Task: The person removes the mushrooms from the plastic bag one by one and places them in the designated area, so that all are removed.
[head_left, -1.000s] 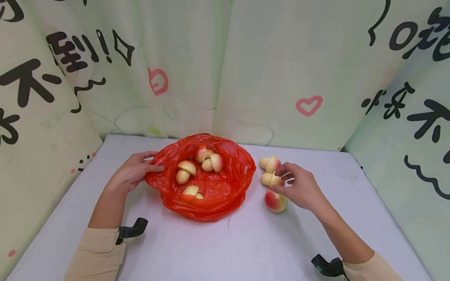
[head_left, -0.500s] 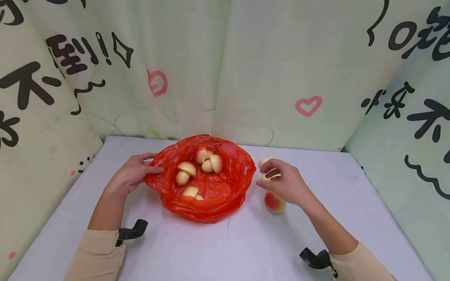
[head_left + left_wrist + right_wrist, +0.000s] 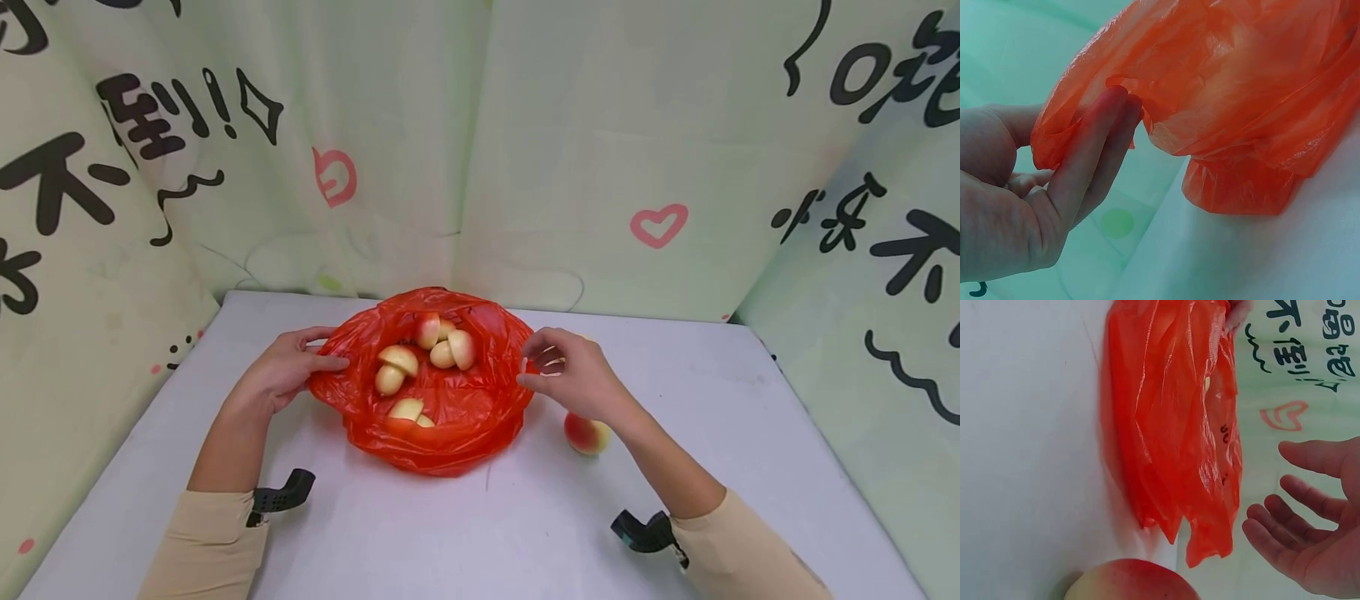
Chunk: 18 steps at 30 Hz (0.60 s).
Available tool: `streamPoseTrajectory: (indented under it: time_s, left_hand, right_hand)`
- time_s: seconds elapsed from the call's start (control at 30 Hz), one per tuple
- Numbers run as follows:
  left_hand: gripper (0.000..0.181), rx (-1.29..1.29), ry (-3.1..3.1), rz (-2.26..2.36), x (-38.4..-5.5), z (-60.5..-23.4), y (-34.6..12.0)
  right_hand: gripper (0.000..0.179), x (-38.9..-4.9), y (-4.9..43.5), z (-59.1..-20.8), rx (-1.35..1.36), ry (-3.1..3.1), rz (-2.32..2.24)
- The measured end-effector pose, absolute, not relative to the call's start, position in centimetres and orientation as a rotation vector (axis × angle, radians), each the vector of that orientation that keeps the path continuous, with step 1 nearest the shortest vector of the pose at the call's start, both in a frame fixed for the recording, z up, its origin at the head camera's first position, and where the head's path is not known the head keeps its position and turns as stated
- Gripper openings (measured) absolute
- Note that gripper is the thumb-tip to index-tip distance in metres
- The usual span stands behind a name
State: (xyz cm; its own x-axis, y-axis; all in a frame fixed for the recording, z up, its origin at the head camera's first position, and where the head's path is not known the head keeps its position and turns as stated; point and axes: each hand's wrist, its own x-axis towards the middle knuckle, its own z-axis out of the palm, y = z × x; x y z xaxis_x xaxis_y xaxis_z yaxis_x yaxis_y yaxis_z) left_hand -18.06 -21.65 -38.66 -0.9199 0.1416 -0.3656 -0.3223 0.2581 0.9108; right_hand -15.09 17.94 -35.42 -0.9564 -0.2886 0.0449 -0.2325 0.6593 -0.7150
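A red plastic bag (image 3: 442, 454) stands on the table with its mouth spread wide. Inside lie several mushroom-shaped pieces (image 3: 397, 358), pale yellow, some with a red blush. My left hand (image 3: 285, 371) pinches the left rim of the bag, and the left wrist view shows the film (image 3: 1054, 140) between thumb and fingers. At the opposite rim is my right hand (image 3: 577, 375), its fingers loosely bent and apart with nothing between them in the right wrist view. Nearer me than this hand is a round red-and-yellow peach (image 3: 585, 435). The mushroom pieces seen earlier at the right are mostly hidden behind the right hand.
The white table (image 3: 480, 542) is closed in by a pale green printed curtain (image 3: 555, 167) at the back and both sides. The back edge of the table runs just behind the bag. Each wrist wears a black camera mount (image 3: 285, 492).
My right hand has moved left from over the mushroom pieces beside the bag to the bag's right rim. My left hand keeps its pinch on the bag.
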Motion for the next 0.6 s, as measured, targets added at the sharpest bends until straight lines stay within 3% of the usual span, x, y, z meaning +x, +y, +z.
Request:
streamPoseTrajectory:
  time_s: [0.6]
  left_hand:
    - [0.077,-0.164,2.163,1.709,-18.0,-38.6,-21.6]
  right_hand:
    - [0.033,-16.6,14.8,-35.4,-0.522,2.687,-1.219]
